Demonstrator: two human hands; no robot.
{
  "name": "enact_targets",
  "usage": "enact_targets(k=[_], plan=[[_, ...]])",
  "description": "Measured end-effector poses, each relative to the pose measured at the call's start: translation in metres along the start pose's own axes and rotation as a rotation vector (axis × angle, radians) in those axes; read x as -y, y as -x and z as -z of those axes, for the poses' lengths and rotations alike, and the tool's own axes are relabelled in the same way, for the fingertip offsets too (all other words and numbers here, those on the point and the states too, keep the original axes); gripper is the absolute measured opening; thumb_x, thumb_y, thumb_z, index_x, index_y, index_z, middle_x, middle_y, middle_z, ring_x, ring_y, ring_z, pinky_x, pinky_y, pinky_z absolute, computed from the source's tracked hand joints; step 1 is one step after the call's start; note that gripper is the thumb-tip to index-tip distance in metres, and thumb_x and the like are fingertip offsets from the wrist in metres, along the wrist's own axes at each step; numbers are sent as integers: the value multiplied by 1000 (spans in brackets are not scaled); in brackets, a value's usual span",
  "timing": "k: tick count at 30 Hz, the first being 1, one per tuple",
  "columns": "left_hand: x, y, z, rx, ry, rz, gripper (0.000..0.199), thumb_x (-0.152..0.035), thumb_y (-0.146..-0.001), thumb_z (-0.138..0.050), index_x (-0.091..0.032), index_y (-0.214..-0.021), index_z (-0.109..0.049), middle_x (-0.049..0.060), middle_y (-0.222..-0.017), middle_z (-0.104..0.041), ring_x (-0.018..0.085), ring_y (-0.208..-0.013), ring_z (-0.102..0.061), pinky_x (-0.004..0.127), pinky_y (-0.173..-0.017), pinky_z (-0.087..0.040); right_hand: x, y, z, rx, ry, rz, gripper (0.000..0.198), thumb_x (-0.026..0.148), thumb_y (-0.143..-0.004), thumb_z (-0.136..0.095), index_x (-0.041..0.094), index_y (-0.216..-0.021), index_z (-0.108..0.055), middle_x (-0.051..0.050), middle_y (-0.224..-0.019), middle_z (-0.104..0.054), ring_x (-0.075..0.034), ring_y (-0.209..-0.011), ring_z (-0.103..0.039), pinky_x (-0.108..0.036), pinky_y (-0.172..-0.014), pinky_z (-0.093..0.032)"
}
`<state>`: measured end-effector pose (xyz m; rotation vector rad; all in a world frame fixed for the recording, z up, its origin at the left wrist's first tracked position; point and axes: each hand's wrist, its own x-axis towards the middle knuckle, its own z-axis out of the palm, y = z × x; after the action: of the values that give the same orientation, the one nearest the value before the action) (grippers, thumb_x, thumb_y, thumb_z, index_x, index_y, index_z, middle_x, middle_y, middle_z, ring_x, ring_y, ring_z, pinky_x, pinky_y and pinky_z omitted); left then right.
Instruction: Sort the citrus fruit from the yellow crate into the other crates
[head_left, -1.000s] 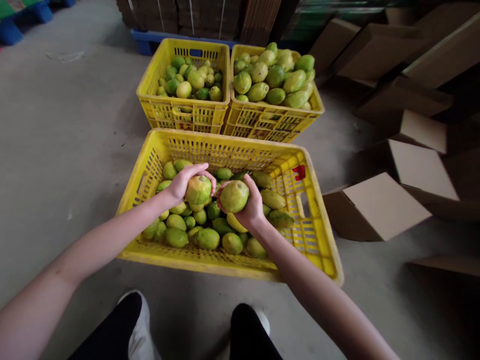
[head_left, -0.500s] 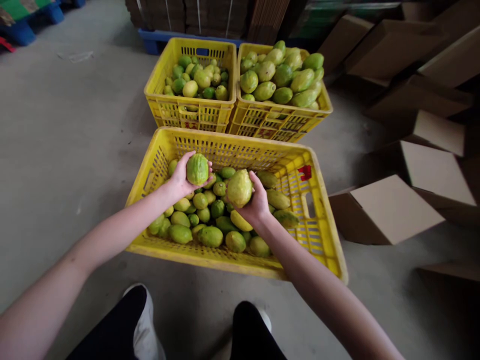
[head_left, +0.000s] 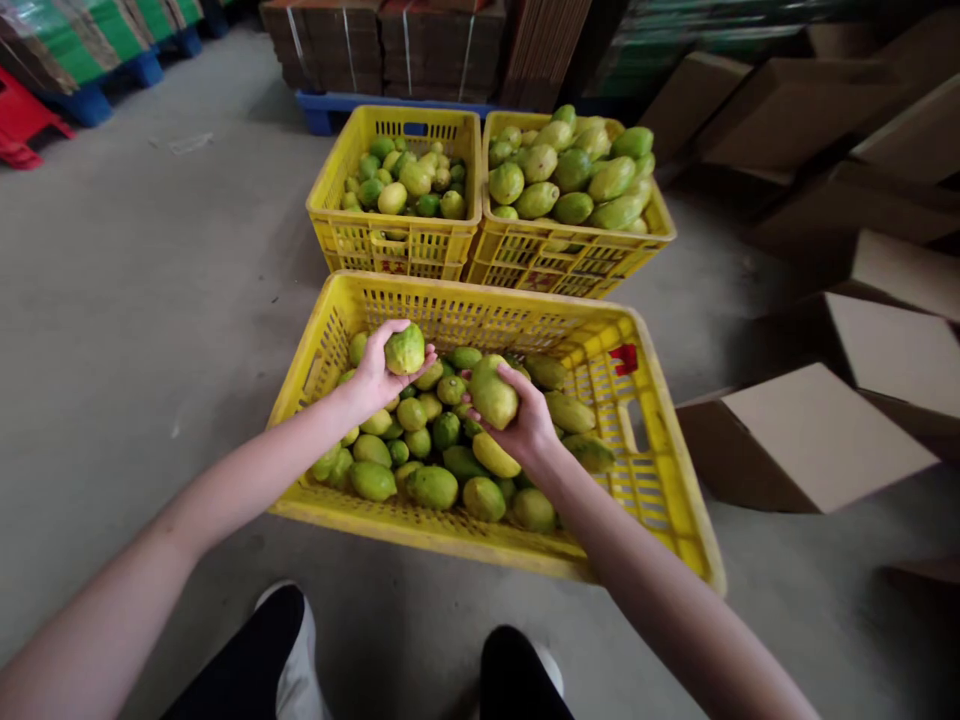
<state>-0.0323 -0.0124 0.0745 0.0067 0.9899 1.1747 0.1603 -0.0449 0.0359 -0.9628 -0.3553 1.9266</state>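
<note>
My left hand (head_left: 375, 375) is wrapped round a bumpy green citrus fruit (head_left: 405, 348), held above the left part of a wide yellow plastic crate (head_left: 450, 545). In my right hand (head_left: 531, 420) is a larger yellow-green citrus fruit (head_left: 493, 393), with the thumb on its upper side. Both fruits are close together over the crate. Below them lie several green and yellow fruits of mixed sizes, such as a yellow one (head_left: 495, 455) and longer green ones (head_left: 589, 453) at the right. My right hand and forearm hide part of the pile.
Behind stand two yellow crates: the left one (head_left: 420, 245) holds smaller fruits, the right one (head_left: 570, 265) larger ones. Cardboard boxes (head_left: 825, 430) crowd the right side. Bundled flat cardboard (head_left: 442, 50) rests on a blue pallet (head_left: 322, 112) at the back. A red object (head_left: 22, 115) is far left.
The view has shifted, so everything appears lower and slightly right. Both fruits have turned in my hands, and my right thumb now lies further over its fruit.
</note>
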Motion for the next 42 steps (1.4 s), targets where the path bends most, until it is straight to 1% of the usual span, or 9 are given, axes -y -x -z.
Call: enact_targets(k=[8, 17, 20, 24, 26, 29, 32, 38, 42], plan=[[8, -10, 9, -143, -153, 321, 45, -42, -101, -34, -11, -102, -67, 11, -71, -69, 18, -58, -67, 23, -48, -55, -2, -7, 6, -144, -31, -96, 31, 41, -79, -66, 26, -106, -61, -5, -84, -75, -23, -70, -71, -35, -56, -63], [18, -13, 8, -15, -293, 339, 33, -43, -99, -52, -13, -98, -65, 10, -77, -68, 18, -64, -66, 25, -53, -58, -1, -12, 13, -152, -21, -155, 33, 47, -82, -67, 19, -100, -62, -8, -78, -73, -21, -67, -71, -32, -57, -64], [23, -14, 12, 112, -460, 94, 27, -39, -89, -72, -17, -102, -62, 8, -97, -70, 20, -84, -70, 30, -74, -61, -2, -11, 12, -142, 159, 64, 46, 35, -69, -83, 25, -106, -58, -1, -87, -73, -19, -69, -69, -29, -54, -60], [25, -16, 20, 248, -791, -599, 71, -24, -57, -96, -24, -115, -56, 6, -125, -59, 23, -114, -61, 40, -100, -53, 2, -9, 13, -114, 466, 579, 73, 24, -53, -92, 32, -114, -54, 3, -111, -69, -19, -94, -68, -31, -78, -60], [23, -15, 22, 330, -897, -858, 73, -27, -56, -97, -24, -116, -57, 6, -128, -55, 23, -118, -58, 40, -104, -51, 5, -9, 15, -94, 616, 744, 72, 24, -52, -93, 30, -113, -56, 0, -121, -65, -22, -106, -65, -35, -92, -57], [18, -11, 22, 390, -937, -1034, 63, -32, -61, -94, -24, -116, -64, 7, -130, -51, 23, -116, -59, 38, -100, -53, 9, -7, 15, -79, 670, 836, 73, 24, -53, -93, 29, -116, -57, -2, -126, -63, -23, -113, -63, -39, -100, -53], [13, -8, 21, 407, -879, -921, 61, -33, -64, -92, -24, -119, -68, 8, -129, -56, 24, -115, -60, 39, -99, -54, 10, -5, 13, -17, 536, 714, 73, 24, -52, -95, 31, -112, -54, 1, -117, -67, -21, -99, -69, -39, -91, -57], [7, -7, 14, 550, -406, -297, 53, -34, -81, -73, -21, -131, -62, 9, -127, -70, 28, -122, -65, 44, -105, -54, 13, -1, 11, 146, 314, 328, 57, 32, -52, -97, 24, -98, -65, 3, -87, -76, -17, -75, -71, -29, -72, -60], [10, 2, 5, 488, -214, -120, 37, -30, -94, -53, -16, -127, -63, 11, -129, -70, 27, -130, -61, 44, -109, -52, 13, 1, 9, 222, 244, 193, 52, 36, -55, -95, 22, -96, -68, 1, -81, -76, -16, -69, -72, -26, -66, -59]])
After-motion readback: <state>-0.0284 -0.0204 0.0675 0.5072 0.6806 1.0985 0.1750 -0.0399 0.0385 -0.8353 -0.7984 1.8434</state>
